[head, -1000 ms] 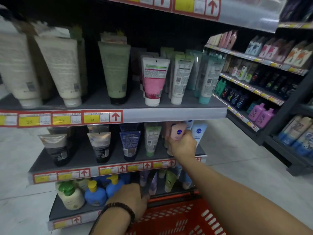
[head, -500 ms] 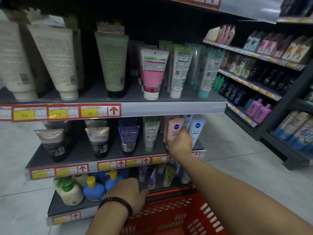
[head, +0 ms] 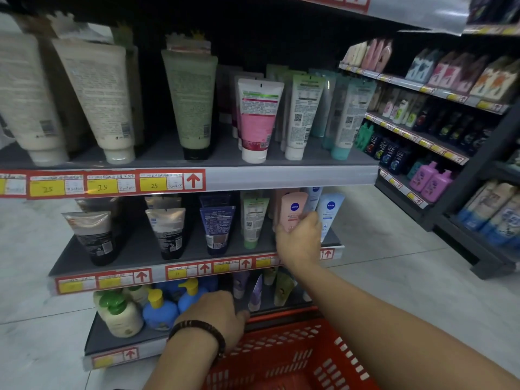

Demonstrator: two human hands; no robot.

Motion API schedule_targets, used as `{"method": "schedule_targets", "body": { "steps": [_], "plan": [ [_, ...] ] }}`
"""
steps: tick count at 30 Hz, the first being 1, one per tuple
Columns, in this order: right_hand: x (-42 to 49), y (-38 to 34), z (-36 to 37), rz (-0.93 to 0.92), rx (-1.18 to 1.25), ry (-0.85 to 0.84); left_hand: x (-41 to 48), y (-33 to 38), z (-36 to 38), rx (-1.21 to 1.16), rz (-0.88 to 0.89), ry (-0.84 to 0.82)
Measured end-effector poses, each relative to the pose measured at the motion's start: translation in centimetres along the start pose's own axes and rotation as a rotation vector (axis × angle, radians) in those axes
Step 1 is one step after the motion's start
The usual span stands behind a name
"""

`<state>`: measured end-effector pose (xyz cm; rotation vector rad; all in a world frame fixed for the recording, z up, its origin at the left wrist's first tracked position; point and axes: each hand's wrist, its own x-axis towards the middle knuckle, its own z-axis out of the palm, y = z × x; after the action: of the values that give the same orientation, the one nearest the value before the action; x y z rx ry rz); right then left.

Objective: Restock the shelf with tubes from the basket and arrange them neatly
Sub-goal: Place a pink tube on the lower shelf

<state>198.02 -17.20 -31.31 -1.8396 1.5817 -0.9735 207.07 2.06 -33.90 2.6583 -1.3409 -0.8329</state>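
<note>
My right hand [head: 299, 242] grips the lower part of a pink tube [head: 292, 211] that stands upright on the middle shelf [head: 135, 251], next to a light blue tube [head: 329, 212] on its right. My left hand [head: 218, 319], with a dark bead bracelet at the wrist, holds the far rim of the red basket [head: 295, 353] at the bottom of the view. The inside of the basket is mostly out of frame. Several other tubes stand in rows on the middle shelf, among them a green-capped one [head: 253, 220] and a navy one [head: 216, 229].
The top shelf [head: 281, 175] carries large cream, green, pink and teal tubes. Pump bottles [head: 121, 313] and small tubes fill the bottom shelf. A second rack of bottles [head: 430, 178] stands at the right across a tiled aisle floor.
My right hand has pushed the pink tube a little further back and more upright on the middle shelf. My left hand stays on the basket rim.
</note>
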Motion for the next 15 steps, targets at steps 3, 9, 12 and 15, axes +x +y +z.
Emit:
{"method": "schedule_targets", "body": {
  "steps": [3, 9, 12, 15],
  "plan": [
    [-1.7, -0.6, 0.1, -0.074, 0.013, -0.051, -0.3, 0.1, -0.1, 0.008, 0.001, 0.003],
    [-2.9, -2.2, 2.1, -0.008, -0.033, -0.28, -1.1, -0.1, 0.0, 0.009, -0.003, 0.017],
    [-2.9, -2.6, 3.2, 0.015, -0.076, -0.263, -1.7, -0.3, -0.1, 0.009, -0.012, 0.019],
    [-2.5, -2.9, 4.0, 0.027, -0.12, -0.266, -1.9, -0.5, -0.3, -0.005, -0.014, 0.031]
  ]
}}
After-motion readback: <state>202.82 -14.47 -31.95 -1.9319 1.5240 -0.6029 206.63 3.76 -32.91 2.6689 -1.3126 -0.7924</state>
